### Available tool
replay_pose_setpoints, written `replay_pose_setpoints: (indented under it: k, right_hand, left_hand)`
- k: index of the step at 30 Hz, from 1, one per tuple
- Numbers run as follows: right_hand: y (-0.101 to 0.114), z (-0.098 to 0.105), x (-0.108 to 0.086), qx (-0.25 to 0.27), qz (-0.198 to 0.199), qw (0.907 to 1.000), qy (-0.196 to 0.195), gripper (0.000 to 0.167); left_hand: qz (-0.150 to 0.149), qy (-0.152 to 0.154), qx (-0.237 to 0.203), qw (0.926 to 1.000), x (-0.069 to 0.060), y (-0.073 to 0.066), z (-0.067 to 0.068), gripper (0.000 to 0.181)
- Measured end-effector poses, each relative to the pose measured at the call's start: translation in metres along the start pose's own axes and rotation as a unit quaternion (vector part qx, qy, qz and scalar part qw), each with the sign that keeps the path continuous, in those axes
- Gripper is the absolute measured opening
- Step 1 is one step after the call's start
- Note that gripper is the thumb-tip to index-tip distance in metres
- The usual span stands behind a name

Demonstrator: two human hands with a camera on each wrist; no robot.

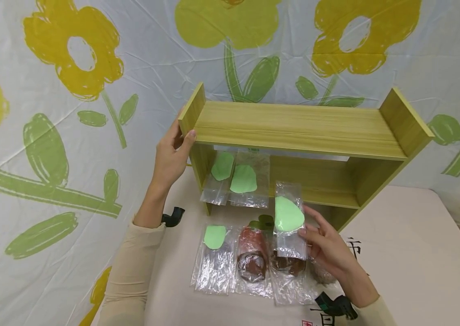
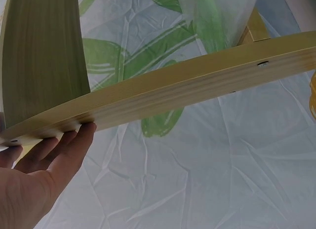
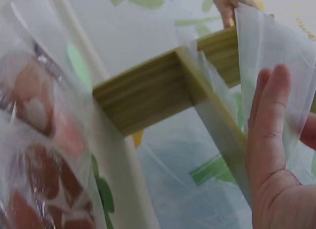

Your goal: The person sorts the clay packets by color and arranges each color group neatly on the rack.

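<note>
My left hand [image 1: 173, 156] holds the upper left side panel of a small wooden shelf [image 1: 301, 129], its thumb at the front edge. In the left wrist view its fingertips rest against the panel's outer face. My right hand [image 1: 329, 244] pinches the right edge of a clear plastic bag [image 1: 291, 246] with a green paper piece [image 1: 288, 215] in it, in front of the shelf. The right wrist view shows the fingers [image 3: 269, 110] alongside that bag. Two similar bags [image 1: 215, 194] [image 1: 260, 199] sit on the middle board at the left, overhanging its front.
On the pale table [image 1: 409, 235] before the shelf lie several clear bags: one with green paper [image 1: 215, 237], others with reddish-brown contents [image 1: 252, 267]. The held bag partly covers one of them. A flower-printed cloth [image 1: 144, 59] hangs behind and at the left.
</note>
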State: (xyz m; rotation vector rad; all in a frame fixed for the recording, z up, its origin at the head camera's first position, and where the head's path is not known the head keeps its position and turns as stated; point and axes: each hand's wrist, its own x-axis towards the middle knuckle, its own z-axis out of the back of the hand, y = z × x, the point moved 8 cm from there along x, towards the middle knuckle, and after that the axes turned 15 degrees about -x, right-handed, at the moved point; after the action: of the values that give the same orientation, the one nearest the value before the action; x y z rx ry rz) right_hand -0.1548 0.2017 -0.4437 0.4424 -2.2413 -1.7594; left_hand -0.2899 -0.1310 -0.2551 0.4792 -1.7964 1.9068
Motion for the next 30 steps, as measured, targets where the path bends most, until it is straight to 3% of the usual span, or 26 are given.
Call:
replay_pose_setpoints:
  k: [4, 8, 11, 15, 21, 26, 30]
  right_hand:
    - [-0.004, 0.001, 0.001, 0.044, -0.029, 0.9984, -0.023, 0.042]
    - [-0.004, 0.0, 0.001, 0.113, -0.034, 0.9927, -0.023, 0.031]
    - [-0.004, 0.001, 0.001, 0.172, -0.036, 0.9841, -0.022, 0.032]
    - [-0.006, 0.0, 0.002, 0.224, -0.038, 0.9737, -0.016, 0.035]
    - [-0.003, -0.01, 0.003, 0.23, -0.027, 0.9725, 0.028, 0.044]
    - [-0.004, -0.015, 0.002, 0.223, -0.05, 0.973, 0.032, 0.076]
    - [-0.002, -0.02, 0.005, 0.264, -0.042, 0.9621, 0.053, 0.063]
  left_hand:
    - [-0.004, 0.001, 0.001, 1.0, 0.0, 0.004, 0.001, 0.059]
    - [0.004, 0.002, 0.002, 1.0, -0.002, -0.01, -0.003, 0.058]
    - [0.005, 0.001, 0.002, 1.0, -0.003, -0.01, -0.003, 0.057]
    - [0.001, 0.0, -0.001, 1.0, -0.001, 0.004, 0.001, 0.057]
    - [0.001, -0.001, -0.005, 1.0, -0.001, 0.002, 0.001, 0.058]
    - [-0.002, -0.001, -0.001, 1.0, -0.001, 0.002, 0.001, 0.059]
    - [-0.004, -0.001, -0.002, 1.0, -0.001, 0.003, 0.002, 0.057]
